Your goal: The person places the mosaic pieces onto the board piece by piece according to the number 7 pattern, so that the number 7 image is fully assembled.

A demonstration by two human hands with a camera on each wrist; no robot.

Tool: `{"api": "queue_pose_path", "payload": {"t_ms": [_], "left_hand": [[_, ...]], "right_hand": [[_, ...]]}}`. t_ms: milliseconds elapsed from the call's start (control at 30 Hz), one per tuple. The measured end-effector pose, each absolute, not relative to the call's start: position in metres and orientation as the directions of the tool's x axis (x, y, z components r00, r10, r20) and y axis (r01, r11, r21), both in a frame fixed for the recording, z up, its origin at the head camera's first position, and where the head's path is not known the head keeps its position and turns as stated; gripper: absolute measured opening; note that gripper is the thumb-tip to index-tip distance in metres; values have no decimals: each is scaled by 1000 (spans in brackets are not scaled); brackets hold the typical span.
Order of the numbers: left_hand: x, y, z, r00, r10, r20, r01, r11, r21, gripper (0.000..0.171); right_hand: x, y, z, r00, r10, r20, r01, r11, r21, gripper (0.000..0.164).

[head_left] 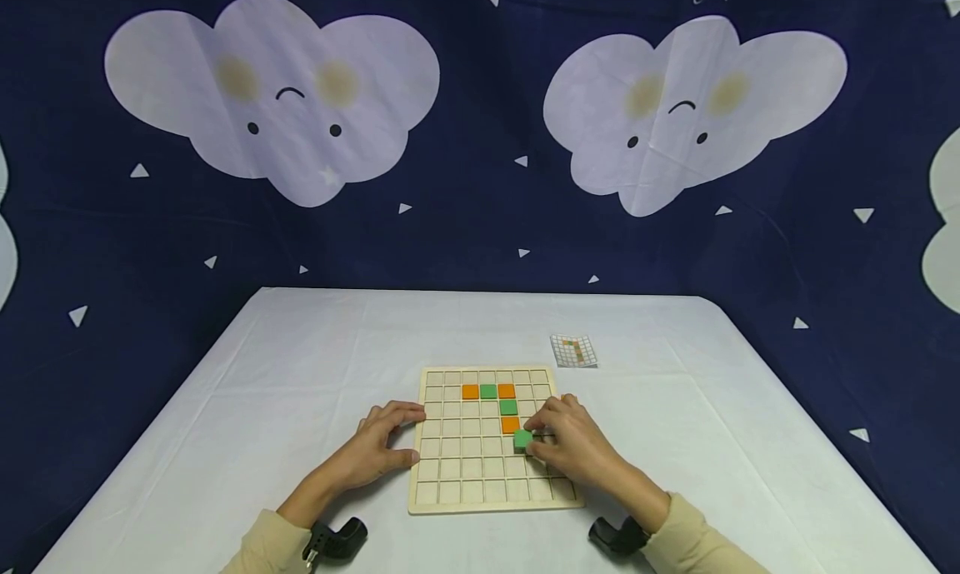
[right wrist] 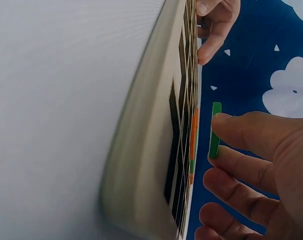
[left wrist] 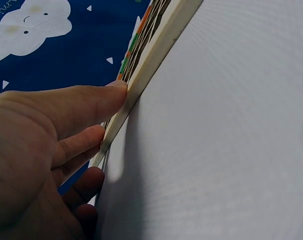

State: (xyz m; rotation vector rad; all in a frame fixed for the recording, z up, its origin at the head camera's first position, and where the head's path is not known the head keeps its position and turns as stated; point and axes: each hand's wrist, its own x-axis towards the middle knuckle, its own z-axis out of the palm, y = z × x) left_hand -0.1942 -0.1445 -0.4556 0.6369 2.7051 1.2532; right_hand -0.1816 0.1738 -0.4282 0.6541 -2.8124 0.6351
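A square wooden grid board (head_left: pixel 487 507) lies on the table. My left hand (head_left: pixel 378 446) is at its left edge, thumb and fingertips touching the side with the fingers spread. Between thumb and forefinger my right hand (head_left: pixel 577 445) pinches a green square tile (head_left: pixel 522 440), held over the board's right half. The right wrist view shows this green tile (right wrist: pixel 215 140) edge-on, raised above the board. Set in the grid are an orange tile (head_left: pixel 470 392), a green tile (head_left: pixel 488 391) and another orange tile (head_left: pixel 506 391) in a row. Below the row's right end sit a green tile (head_left: pixel 508 407) and an orange tile (head_left: pixel 510 425).
A small card (head_left: pixel 573 351) printed with a coloured grid pattern lies behind the board's right corner. White cloth covers the table (head_left: pixel 300 374). A dark blue cloth (head_left: pixel 480 224) with clouds and triangles hangs behind. Black devices (head_left: pixel 337 541) are strapped at both wrists.
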Motion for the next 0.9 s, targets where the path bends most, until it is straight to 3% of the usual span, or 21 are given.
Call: {"api": "queue_pose_path", "payload": {"t_ms": [900], "left_hand": [[-194, -145, -455, -906, 413, 94, 337, 569, 750, 51]], "right_hand": [[-186, 162, -433, -874, -412, 258, -480, 815, -326, 18]]}}
